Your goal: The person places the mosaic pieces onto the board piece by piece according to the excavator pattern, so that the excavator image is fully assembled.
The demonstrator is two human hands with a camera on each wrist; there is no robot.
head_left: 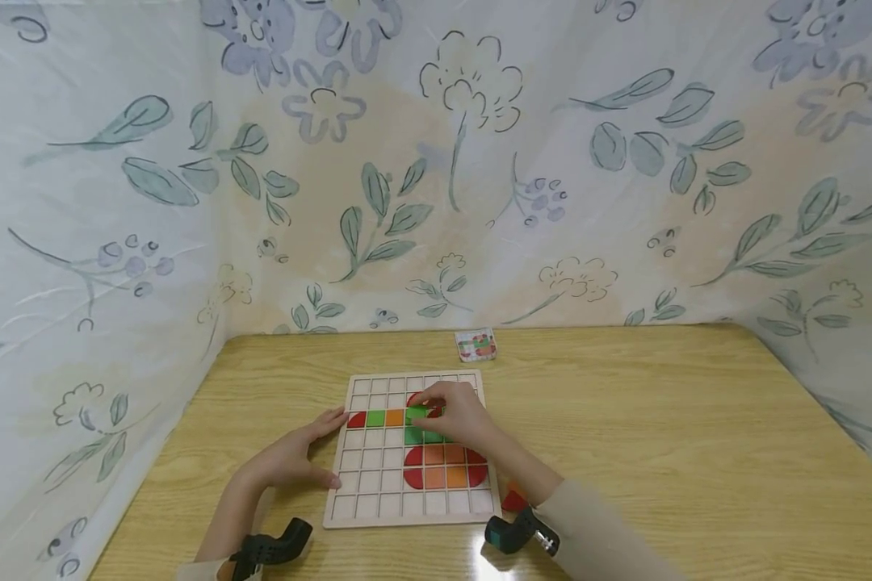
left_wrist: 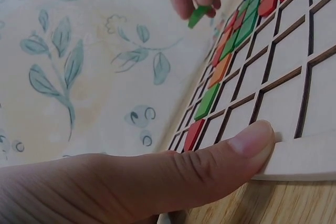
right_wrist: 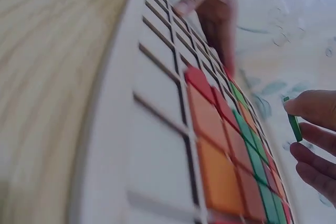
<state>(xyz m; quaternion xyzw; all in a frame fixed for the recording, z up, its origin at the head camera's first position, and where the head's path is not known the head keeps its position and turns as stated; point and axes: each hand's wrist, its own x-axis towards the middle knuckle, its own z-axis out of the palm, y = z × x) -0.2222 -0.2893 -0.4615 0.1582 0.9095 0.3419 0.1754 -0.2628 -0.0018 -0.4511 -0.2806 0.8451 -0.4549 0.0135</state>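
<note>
A square wooden grid board [head_left: 366, 460] lies on the table with coloured tiles in some of its cells. My right hand [head_left: 461, 411] is over the board's upper middle, pinching a thin green tile [right_wrist: 294, 120] between thumb and fingers, lifted off the grid. At the board's left side my left hand [head_left: 287, 460] spreads its thumb and fingers along the edge, the thumb [left_wrist: 252, 142] resting on the rim. One row holds a red rounded tile [head_left: 357, 420], a green tile [head_left: 375, 419] and an orange tile [head_left: 395, 418]. Lower right sits a red-ended block of orange tiles [head_left: 445, 466]. My right hand hides some tiles.
A small printed card [head_left: 475, 344] lies beyond the board near the back cloth. Loose red and orange pieces [head_left: 513, 499] are beside the board's lower right corner, partly under the right forearm. Floral cloth [head_left: 378, 202] walls in the wooden table [head_left: 661, 436].
</note>
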